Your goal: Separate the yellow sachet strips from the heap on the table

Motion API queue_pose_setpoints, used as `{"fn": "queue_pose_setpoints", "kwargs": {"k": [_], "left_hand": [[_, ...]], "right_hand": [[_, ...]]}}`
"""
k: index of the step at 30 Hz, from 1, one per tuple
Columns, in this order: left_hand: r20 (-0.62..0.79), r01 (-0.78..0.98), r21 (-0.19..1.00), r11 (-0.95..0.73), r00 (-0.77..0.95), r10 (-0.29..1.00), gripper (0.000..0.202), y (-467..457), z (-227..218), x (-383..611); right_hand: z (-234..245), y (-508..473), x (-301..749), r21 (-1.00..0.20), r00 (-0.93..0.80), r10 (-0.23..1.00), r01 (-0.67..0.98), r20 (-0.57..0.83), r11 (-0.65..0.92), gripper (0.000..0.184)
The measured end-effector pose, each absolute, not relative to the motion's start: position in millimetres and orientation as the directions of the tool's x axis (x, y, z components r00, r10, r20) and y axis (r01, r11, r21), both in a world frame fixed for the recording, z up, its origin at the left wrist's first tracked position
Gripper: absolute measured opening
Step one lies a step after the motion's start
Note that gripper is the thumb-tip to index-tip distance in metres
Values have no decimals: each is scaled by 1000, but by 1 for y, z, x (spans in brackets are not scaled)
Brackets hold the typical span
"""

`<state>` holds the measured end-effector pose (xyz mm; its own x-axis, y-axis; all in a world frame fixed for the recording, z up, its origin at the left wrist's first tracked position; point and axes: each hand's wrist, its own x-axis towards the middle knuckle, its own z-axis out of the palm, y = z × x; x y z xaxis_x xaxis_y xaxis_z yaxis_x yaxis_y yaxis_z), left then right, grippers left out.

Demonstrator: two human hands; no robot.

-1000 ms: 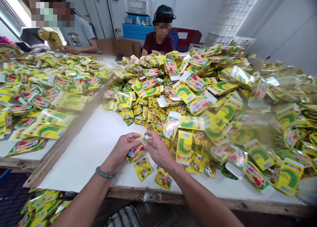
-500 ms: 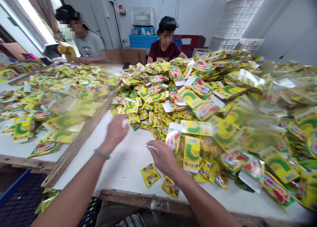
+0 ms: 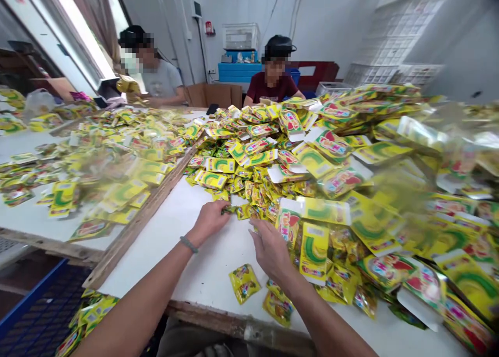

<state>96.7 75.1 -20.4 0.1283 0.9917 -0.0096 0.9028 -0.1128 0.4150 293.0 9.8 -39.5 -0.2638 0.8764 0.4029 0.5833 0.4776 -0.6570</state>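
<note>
Our white tabletop (image 3: 210, 274) bears a heap of yellow boxes (image 3: 341, 181) from twelve to four o'clock. Our right hand (image 3: 272, 249), thumb and fingers apart, is at the boxes' eight o'clock edge; our left hand (image 3: 209, 222) touches a small sachet (image 3: 232, 209) at its two o'clock, whether clamped on it we cannot tell

One wooden strip (image 3: 156, 201) crosses one table (image 3: 159, 242). To the strip's right are two bare hands, the left hand (image 3: 211, 219) and the right hand (image 3: 272, 247), one bracelet (image 3: 189, 244), one lone sachet (image 3: 244, 283) and an overlapping pair of sachets (image 3: 278, 309). Beyond the strip sit two people, wearing two black caps (image 3: 279, 47). Below its left side: one blue mesh crate (image 3: 37, 304). Printed cartons (image 3: 314, 250) on both sides of the strip are too numerous to count.
</note>
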Motion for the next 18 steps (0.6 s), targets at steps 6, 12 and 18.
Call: {"fn": "queue_pose_setpoints", "kwargs": {"k": [6, 12, 18], "left_hand": [[-250, 102, 967, 235, 185, 950, 28, 29, -14, 101], [-314, -156, 926, 345, 193, 930, 36, 15, -13, 118], [-341, 65, 940, 335, 215, 915, 36, 27, -14, 118]], "right_hand": [[-35, 13, 289, -798, -247, 932, 488, 264, 355, 41], [-32, 15, 292, -949, -149, 987, 297, 59, 101, 25], [-25, 14, 302, -920, -93, 996, 388, 13, 48, 22]]}}
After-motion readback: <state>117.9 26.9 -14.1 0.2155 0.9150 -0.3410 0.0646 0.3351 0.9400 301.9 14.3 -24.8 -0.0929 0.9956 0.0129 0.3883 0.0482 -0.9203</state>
